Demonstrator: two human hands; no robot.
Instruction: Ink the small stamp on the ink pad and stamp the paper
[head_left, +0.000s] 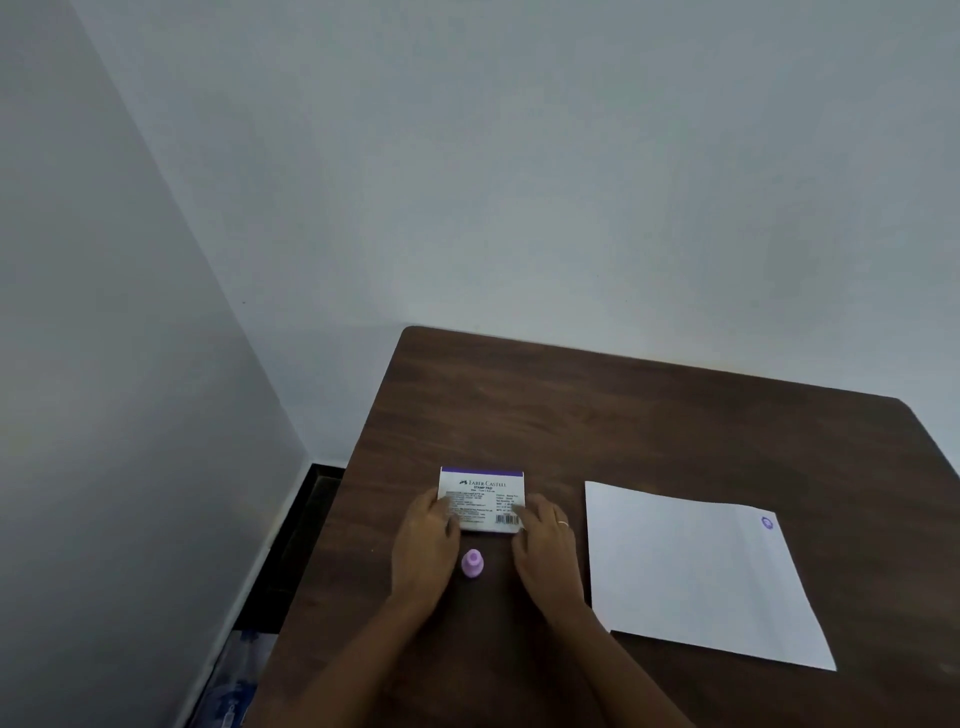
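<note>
A white ink pad box with a purple top strip and printed label lies on the brown table. My left hand grips its left edge and my right hand, with a ring, grips its right edge. The box looks closed. A small lilac stamp stands upright on the table between my wrists, just in front of the box, touched by neither hand. A white sheet of paper lies to the right, with one purple round stamp mark near its far right corner.
The table stands against a pale wall, in a corner. Its left edge drops to a dark floor strip. A clear plastic item lies on the floor at the lower left.
</note>
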